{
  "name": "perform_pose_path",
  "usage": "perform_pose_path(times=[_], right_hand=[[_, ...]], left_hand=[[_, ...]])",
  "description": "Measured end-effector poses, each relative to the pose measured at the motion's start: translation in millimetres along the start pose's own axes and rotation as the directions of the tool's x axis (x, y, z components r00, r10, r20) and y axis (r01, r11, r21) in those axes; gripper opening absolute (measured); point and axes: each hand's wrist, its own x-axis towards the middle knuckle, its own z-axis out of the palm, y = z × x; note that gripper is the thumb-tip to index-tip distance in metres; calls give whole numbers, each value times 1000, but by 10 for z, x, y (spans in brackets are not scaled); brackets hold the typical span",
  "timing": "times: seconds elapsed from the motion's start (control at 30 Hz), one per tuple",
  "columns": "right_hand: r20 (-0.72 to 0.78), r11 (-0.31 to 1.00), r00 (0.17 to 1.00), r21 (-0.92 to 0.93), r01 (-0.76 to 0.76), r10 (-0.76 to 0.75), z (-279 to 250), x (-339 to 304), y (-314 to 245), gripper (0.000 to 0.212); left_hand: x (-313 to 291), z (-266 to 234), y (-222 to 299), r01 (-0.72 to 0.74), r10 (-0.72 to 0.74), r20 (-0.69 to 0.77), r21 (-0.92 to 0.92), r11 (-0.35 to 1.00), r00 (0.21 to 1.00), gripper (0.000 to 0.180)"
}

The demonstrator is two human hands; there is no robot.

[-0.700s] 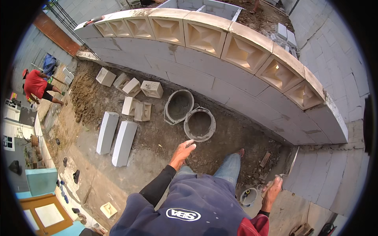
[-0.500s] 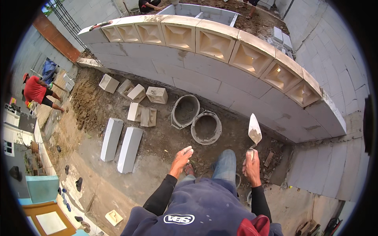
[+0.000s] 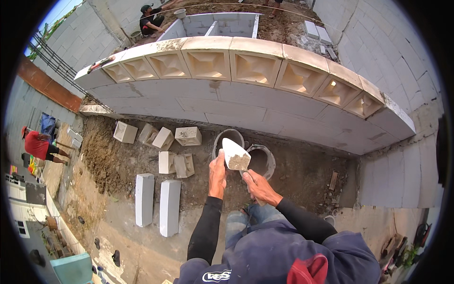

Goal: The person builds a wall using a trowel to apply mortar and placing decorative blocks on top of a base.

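My right hand (image 3: pixel 261 188) is closed round the handle of a trowel (image 3: pixel 235 152). Its pale blade points up and to the left, with a patch of grey mortar near the broad end. At the blade's left edge is my left hand (image 3: pixel 217 176), its fingers closed together against the metal. Behind the blade stand two round buckets: the left bucket (image 3: pixel 218 141) is partly covered by the trowel, and the right bucket (image 3: pixel 271 162) shows its mortar-smeared rim.
Ahead runs a grey block wall (image 3: pixel 283 120) topped with hollow vent blocks (image 3: pixel 256 68). Loose vent blocks (image 3: pixel 188 136) and two long white blocks (image 3: pixel 170 208) lie at left, by a soil heap (image 3: pixel 101 158). A person in red (image 3: pixel 38 144) stands far left; another person (image 3: pixel 150 21) crouches beyond the wall.
My right hand has brought the trowel leftward, from the right side to in front of the buckets. My left hand has risen to meet its blade. The view has shifted.
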Motion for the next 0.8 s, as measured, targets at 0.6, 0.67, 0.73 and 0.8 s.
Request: perform_pose_path(times=[0.6, 0.67, 0.73, 0.8], right_hand=[[-379, 985, 922, 169, -17, 81, 186, 1616, -704, 52], [-488, 995, 871, 46, 92, -58, 34, 1892, -549, 51], [-548, 989, 824, -49, 140, -144, -86, 2105, -546, 53], [-571, 983, 800, -106, 150, -183, -160, 2289, -712, 59]], left_hand=[[1434, 179, 657, -79, 76, 32, 98, 992, 997, 29], [1539, 359, 817, -98, 94, 47, 97, 990, 994, 29], [1657, 535, 908, -145, 145, 13, 153, 978, 989, 30], [1873, 615, 941, -164, 163, 12, 87, 983, 987, 34]])
